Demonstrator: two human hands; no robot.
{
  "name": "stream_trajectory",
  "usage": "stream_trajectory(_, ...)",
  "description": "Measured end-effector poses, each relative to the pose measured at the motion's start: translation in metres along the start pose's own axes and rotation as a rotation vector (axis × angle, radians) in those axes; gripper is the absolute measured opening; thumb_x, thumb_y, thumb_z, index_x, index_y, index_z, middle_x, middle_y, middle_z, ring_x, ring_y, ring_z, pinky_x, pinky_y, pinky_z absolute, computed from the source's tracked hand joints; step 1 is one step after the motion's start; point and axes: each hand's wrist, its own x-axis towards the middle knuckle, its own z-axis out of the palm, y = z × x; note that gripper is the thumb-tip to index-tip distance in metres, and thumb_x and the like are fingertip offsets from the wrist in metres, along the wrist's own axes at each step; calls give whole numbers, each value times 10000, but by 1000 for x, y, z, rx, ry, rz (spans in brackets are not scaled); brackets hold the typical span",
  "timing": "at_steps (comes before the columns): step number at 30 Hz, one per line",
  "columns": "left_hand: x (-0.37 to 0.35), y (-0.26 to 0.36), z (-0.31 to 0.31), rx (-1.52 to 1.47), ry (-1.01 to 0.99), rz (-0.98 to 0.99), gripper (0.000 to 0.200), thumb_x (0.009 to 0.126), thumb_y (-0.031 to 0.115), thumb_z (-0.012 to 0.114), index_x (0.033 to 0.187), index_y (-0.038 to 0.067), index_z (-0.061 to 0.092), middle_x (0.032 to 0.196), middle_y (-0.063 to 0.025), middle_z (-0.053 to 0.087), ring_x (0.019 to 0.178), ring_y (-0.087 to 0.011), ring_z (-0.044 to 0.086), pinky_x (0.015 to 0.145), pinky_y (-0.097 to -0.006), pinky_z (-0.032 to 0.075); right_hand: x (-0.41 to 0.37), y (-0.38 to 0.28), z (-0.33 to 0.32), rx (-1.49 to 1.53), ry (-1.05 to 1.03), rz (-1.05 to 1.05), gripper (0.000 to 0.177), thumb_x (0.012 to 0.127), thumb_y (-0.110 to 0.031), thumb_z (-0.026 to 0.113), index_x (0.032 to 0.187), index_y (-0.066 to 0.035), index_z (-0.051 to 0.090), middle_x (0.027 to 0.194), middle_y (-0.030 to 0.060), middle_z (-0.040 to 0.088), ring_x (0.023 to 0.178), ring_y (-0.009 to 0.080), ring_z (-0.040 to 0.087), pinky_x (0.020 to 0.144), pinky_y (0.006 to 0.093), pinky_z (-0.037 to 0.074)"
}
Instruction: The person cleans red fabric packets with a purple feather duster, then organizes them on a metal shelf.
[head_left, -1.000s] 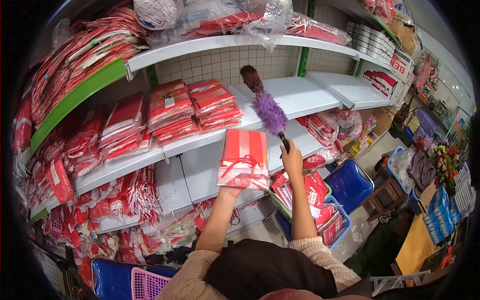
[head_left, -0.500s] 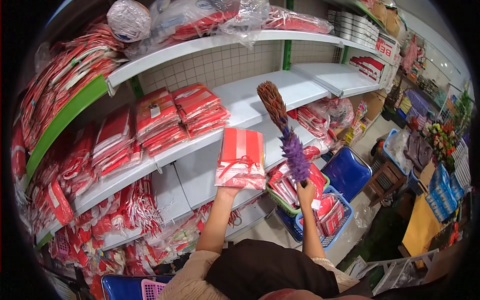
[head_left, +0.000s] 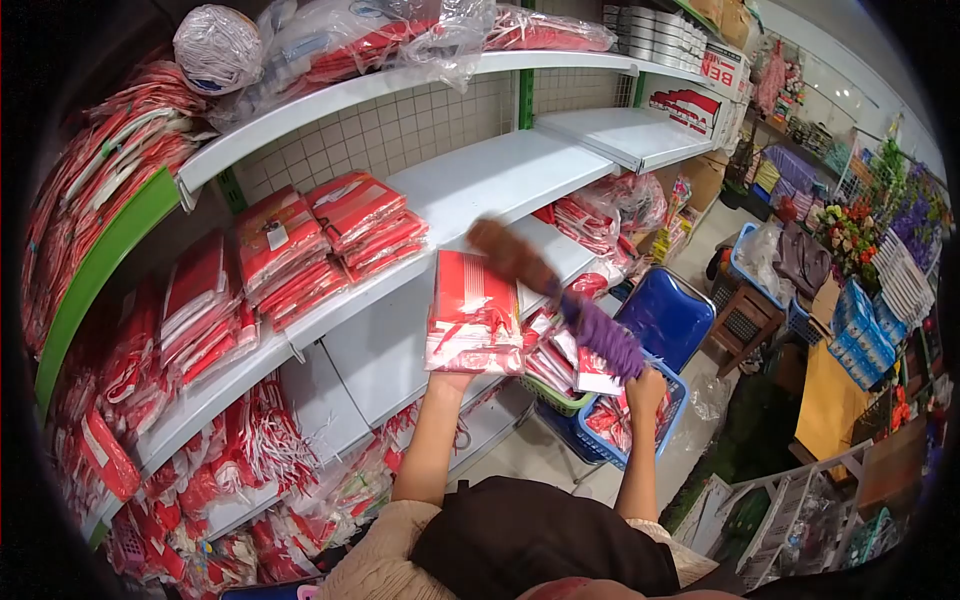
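Change: duster (head_left: 565,300) has swung down from near upright to a slant, w/ its brown tip now crossing the pack's upper right corner; R hand (head_left: 647,388) has dropped lower and further right; pack (head_left: 472,312) is about where it was.
Duster: motion-blurred; purple mid-section, brown tip pointing up-left; it runs from R hand up to the pack; whether the tip touches the pack can't be told.
R hand: fist clenched round the duster's lower end, above the blue basket (head_left: 668,432).
Pack: flat red-and-white striped pack in clear wrap w/ red ribbon; held upright in front of the shelf (head_left: 400,350), face toward the camera.
L hand (head_left: 450,381): grasps the pack's bottom edge from below, arm raised.
Baskets: blue one on the floor below R hand, filled w/ red packs; green basket (head_left: 548,397) just beside it to the left, also holding packs.
Stool (head_left: 665,315): blue, just beyond the baskets.
Stacks (head_left: 330,235): folded red packs piled on the shelf above, up-left of the held pack.
Upper shelf (head_left: 490,175): white, mostly bare to the right of the stacks.
Far right: aisle w/ flowers (head_left: 850,225) and other goods, well apart from both hands.
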Motion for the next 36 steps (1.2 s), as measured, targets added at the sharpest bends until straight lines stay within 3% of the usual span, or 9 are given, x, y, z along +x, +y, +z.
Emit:
stream_trajectory(2,-3,-2,5,-25,75,20,387,914,360,386,1104,55,528,1084,-119,572,965,-258,557,883,-413,444,-2,-8,-4,-14,20,122,212,627,-150,583,784,-16,633,665,204,593,594,388,568,590,477,452)
stream_trajectory(9,-6,-1,-11,-106,-19,-106,411,890,413,427,1112,83,533,1100,-82,564,983,-228,546,886,-406,437,-16,6,-14,216,-27,-217,244,584,-109,569,797,-26,654,676,234,578,665,391,570,629,462,442)
stream_trajectory(11,-10,2,1,-118,-53,-149,422,886,431,433,1118,94,534,1112,-65,559,996,-216,539,889,-404,433,-17,-10,-22,43,-101,-123,210,596,-138,577,750,-8,636,665,229,580,652,385,581,614,467,446)
stream_trajectory(12,-6,-1,8,-34,184,-22,423,892,440,402,1081,85,534,1061,-112,569,1008,-259,530,896,-418,434,-19,-2,-10,-24,-130,-68,206,602,-154,585,736,-5,629,658,225,580,642,382,582,605,467,445)
stream_trajectory(16,-19,7,10,-36,54,-57,424,887,440,417,1080,81,534,1069,-110,563,1009,-253,530,906,-412,425,-19,-7,-13,-83,-24,35,222,625,-205,607,691,7,601,611,224,562,593,383,576,572,466,441)
stream_trajectory(23,-14,9,10,-102,136,-17,435,888,440,414,1085,73,538,1062,-113,573,995,-253,536,902,-416,425,-14,-31,-43,176,-27,-227,216,667,-221,615,708,-9,607,581,214,551,583,386,572,557,465,439)
stream_trajectory(29,-17,14,15,-77,141,-33,437,895,428,395,1102,69,533,1064,-107,583,953,-258,554,861,-423,449,-17,-19,-12,-64,-14,88,163,625,-134,579,725,-7,602,658,200,580,624,392,562,590,471,438)
stream_trajectory(32,-18,20,-5,-45,-83,-89,413,903,398,400,1120,69,524,1092,-106,572,974,-256,546,886,-422,435,-16,-19,-15,52,20,-22,173,653,-191,593,708,-27,599,643,190,577,602,379,565,559,467,428)
stream_trajectory(36,-20,19,-8,-30,-37,-72,412,903,396,402,1122,69,523,1093,-105,571,976,-256,546,887,-422,434,-14,-18,0,251,28,-331,168,691,-233,597,699,-66,585,622,186,559,605,384,561,539,459,423)
